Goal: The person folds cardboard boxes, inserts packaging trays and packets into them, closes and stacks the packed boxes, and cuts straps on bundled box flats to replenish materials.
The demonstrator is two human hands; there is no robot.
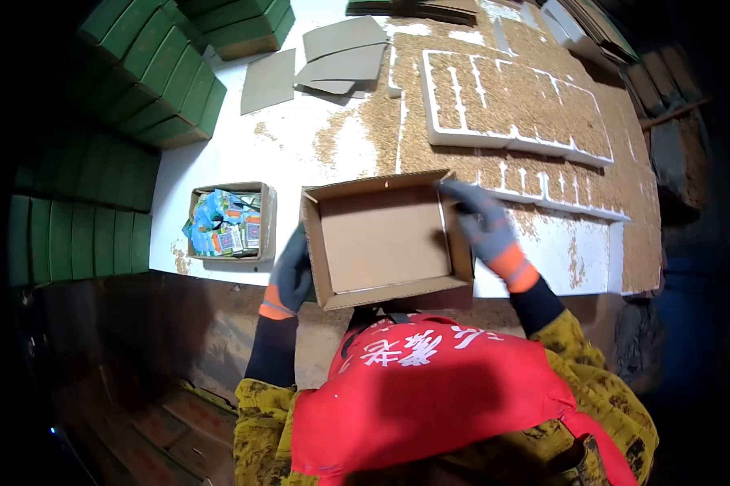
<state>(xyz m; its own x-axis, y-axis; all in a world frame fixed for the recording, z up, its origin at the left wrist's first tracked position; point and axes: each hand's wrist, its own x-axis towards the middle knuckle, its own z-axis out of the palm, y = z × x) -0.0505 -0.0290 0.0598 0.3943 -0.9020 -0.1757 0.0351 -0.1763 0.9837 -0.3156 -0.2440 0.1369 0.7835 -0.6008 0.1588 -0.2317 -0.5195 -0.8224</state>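
Note:
An open cardboard box (385,239), with nothing in it but its brown bottom, is held at the table's front edge, its inside facing up toward me. My left hand (292,271), in a grey glove with an orange cuff, grips the box's left side; its fingers are partly hidden behind the wall. Gloved the same way, my right hand (482,227) is closed over the box's right wall near the far corner and looks slightly blurred. Left of my left hand stands a smaller box (269,227) filled with blue and green printed packets (223,220).
White foam trays (511,142) covered in brown grains lie at the right. Flat grey cardboard sheets (341,53) rest at the back. Green boxes (158,73) are stacked high at the left. Flattened cardboard (588,36) leans at the back right.

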